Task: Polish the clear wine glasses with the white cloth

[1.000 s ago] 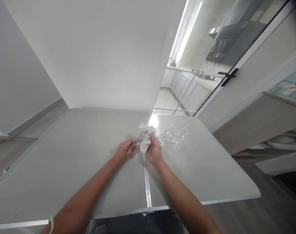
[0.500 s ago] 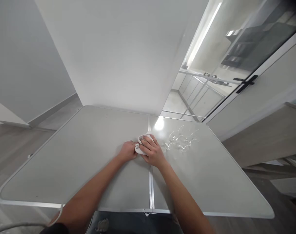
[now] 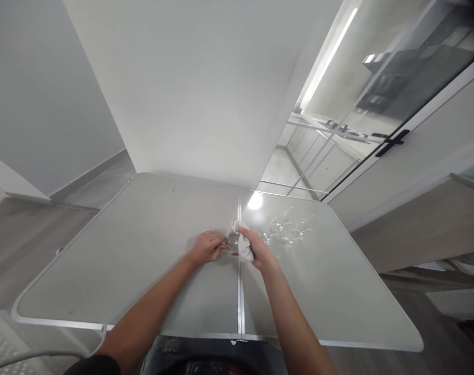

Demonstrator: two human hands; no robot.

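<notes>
Clear stemmed glass (image 3: 232, 243), held just over the grey folding table's centre seam (image 3: 239, 291), its stem pinched by my left hand (image 3: 206, 247) while my right hand (image 3: 259, 251) grips a pale crumpled cloth (image 3: 244, 250) against the bowl; I judge light pressure and a steady stem best.

The cloth (image 3: 243, 247) I hold is plain off-white, the glass (image 3: 232, 242) clear. The table (image 3: 143, 260) is pale grey with a silver strip (image 3: 239, 297); the other glasses (image 3: 285, 233) are clear too.

Bare table (image 3: 143, 260) left of hands; wine glasses (image 3: 285, 232) crowd the right
</notes>
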